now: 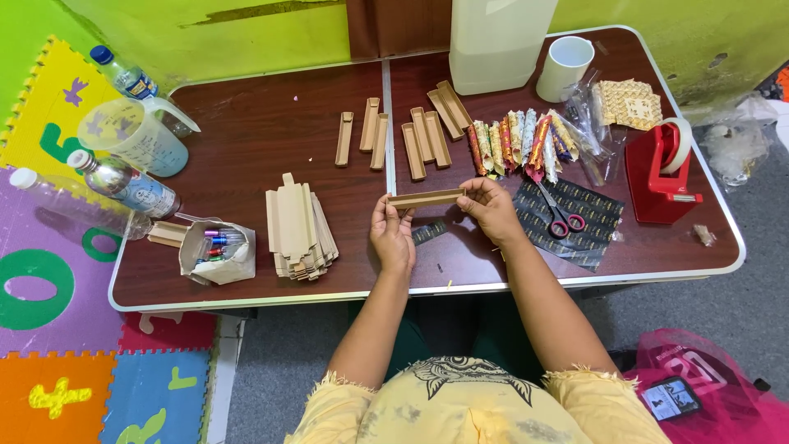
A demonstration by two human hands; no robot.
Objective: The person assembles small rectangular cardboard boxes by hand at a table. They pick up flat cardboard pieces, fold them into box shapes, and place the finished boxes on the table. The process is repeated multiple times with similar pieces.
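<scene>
Both hands, left hand and right hand, pinch cardboard tray between them

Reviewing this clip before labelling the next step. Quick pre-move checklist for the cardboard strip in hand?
1. Both hands on strip: left hand and right hand pinch the ends of the folded cardboard strip: ok.
2. Strip lifted off the table: cannot tell.
3. Flat blanks stack within left reach: ok.
4. Finished trays lie apart from hands: ok.
5. Scissors closed, beside right hand: ok.
</scene>
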